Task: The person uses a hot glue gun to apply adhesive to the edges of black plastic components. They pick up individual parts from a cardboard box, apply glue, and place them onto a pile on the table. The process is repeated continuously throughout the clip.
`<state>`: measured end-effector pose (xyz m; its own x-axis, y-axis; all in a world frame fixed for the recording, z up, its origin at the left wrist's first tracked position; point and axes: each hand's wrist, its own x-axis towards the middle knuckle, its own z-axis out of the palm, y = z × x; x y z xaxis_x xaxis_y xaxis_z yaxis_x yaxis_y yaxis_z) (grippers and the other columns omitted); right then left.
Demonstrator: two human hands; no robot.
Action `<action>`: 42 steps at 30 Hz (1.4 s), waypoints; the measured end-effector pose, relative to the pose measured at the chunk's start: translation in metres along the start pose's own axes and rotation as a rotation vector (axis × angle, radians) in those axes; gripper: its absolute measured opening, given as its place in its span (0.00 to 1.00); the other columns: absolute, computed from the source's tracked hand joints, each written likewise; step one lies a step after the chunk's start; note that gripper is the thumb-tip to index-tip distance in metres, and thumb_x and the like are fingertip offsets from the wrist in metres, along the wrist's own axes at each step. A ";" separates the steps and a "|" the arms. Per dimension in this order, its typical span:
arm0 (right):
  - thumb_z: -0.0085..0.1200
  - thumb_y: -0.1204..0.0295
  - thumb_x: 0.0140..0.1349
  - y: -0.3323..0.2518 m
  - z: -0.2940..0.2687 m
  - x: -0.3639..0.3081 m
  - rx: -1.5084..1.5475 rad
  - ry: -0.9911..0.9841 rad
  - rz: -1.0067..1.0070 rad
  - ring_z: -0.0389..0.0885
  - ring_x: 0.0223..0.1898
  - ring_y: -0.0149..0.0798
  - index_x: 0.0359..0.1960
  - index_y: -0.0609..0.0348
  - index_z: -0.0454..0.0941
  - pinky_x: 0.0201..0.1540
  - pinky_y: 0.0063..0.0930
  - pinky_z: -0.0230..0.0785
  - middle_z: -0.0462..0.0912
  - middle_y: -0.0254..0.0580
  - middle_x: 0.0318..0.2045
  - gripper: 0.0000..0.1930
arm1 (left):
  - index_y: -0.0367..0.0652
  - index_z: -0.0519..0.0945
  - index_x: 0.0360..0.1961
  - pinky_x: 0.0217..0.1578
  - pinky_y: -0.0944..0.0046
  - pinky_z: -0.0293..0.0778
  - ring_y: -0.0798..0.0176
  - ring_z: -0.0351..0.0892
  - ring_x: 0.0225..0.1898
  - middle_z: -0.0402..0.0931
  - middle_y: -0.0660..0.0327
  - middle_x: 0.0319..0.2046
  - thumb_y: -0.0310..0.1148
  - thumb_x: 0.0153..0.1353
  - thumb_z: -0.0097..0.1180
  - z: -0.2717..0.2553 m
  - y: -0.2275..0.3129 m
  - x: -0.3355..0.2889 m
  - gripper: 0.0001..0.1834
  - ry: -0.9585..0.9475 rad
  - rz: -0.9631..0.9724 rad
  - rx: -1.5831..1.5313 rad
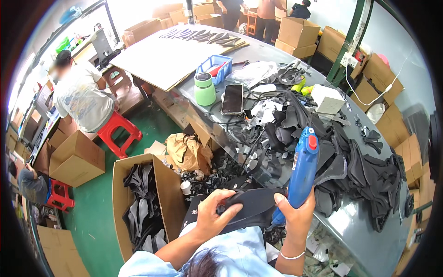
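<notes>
Two hands work at the near edge of a grey tabletop (369, 221). The left hand (214, 214) has its grip pinched on a curved black piece (251, 203), thumb on top, fingers beneath. The right hand (295, 210) has its grip wrapped tight around a blue glue gun (303, 166), held upright just beside the piece; its nozzle is hidden.

Beyond the gun, a heap of black pieces (350, 171) covers much of the tabletop, so plenty seems left to handle. Left of the tabletop, on the green floor, an open box (138, 203) holds more black pieces, stacked loosely and partly filling it. Whether those are finished cannot be told. Farther along the tabletop lie a phone (232, 99) and a green flask (204, 88).
</notes>
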<state>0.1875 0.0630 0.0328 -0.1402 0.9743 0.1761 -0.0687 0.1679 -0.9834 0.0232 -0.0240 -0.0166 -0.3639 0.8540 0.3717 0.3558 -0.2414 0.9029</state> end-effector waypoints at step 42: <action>0.62 0.76 0.45 0.017 0.005 -0.011 0.173 0.000 0.136 0.67 0.44 0.27 0.54 0.64 0.63 0.49 0.21 0.61 0.71 0.35 0.44 0.32 | 0.35 0.74 0.22 0.37 0.66 0.69 0.63 0.73 0.31 0.74 0.59 0.27 0.32 0.59 0.50 -0.016 0.022 -0.001 0.12 -0.183 0.154 -0.636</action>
<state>0.1834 0.0542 0.0147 -0.1599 0.9862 0.0424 -0.2173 0.0068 -0.9761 0.0176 -0.0379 0.0067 -0.1785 0.8387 0.5145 -0.2042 -0.5431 0.8145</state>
